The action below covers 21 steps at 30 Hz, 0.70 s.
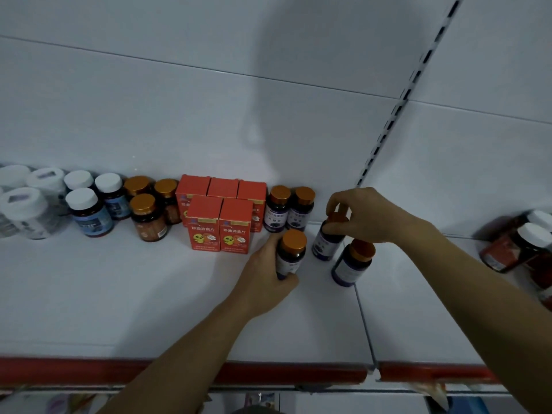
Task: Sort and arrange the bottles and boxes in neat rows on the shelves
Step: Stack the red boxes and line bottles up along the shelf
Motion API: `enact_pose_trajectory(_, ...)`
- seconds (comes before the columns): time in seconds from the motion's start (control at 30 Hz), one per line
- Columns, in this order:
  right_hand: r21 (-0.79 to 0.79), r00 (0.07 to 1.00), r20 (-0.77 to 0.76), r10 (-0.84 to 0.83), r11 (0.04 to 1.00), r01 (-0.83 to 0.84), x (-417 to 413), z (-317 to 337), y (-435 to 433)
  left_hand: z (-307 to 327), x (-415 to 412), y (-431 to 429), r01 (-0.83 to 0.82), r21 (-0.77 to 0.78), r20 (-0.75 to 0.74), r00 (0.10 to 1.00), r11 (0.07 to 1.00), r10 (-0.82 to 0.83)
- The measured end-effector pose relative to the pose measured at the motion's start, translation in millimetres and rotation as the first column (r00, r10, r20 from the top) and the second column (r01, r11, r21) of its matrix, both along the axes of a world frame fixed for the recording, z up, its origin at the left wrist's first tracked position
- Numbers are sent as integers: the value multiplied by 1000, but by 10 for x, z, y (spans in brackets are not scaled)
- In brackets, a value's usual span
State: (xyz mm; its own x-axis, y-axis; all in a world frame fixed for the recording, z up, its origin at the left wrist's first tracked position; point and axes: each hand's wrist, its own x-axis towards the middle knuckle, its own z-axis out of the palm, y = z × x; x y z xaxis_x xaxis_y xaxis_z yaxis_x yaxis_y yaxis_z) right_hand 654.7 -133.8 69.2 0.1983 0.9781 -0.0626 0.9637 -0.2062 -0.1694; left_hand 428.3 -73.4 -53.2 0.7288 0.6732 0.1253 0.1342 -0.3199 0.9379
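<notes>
The white shelf [149, 294] is flat, smooth painted metal, slick enough that a nudged bottle would likely slide or topple. The red boxes [221, 225], square-edged cardboard cartons, stand upright in two rows against the back wall; a bottle swung in too wide could knock the front pair out of line. Just right of the boxes, the left hand [263, 282] has fingers and thumb wrapped round the body of a dark bottle [294, 252] with a purple label; whether it rests on the shelf I cannot tell. Further right of the boxes, the right hand [367, 216] pinches the orange cap of a second bottle [327, 240] from above with curled fingertips; it looks tilted, and held by a smooth round cap alone it could slip. A third bottle [354, 261] stands free, furthest right of the boxes, close under the right wrist, which could tip it. Two back bottles [289, 207] sit just beside the boxes' right side
</notes>
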Motion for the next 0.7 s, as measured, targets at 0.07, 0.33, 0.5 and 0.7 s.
enact_pose_trajectory(0.07, 2, 999, -39, 13, 1000, -12, 9, 13, 8, 3, 1, -12, -3, -3, -11, 1000, 1000, 3)
enact_pose_trajectory(0.33, 119, 997, 42, 65, 990, -70, 61, 14, 131, 25, 11, -39, -39, 4, -28, 999, 999, 39)
enact_pose_trajectory(0.5, 174, 994, 94, 55, 982, -71, 32, -100, 231, 15, 24, -34, -65, 25, -26, 998, 998, 66)
enact_pose_trajectory(0.7, 187, 998, 55, -16, 982, 6, 26, -72, 58, 26, 30, -46, -80, 29, -23, 996, 996, 81)
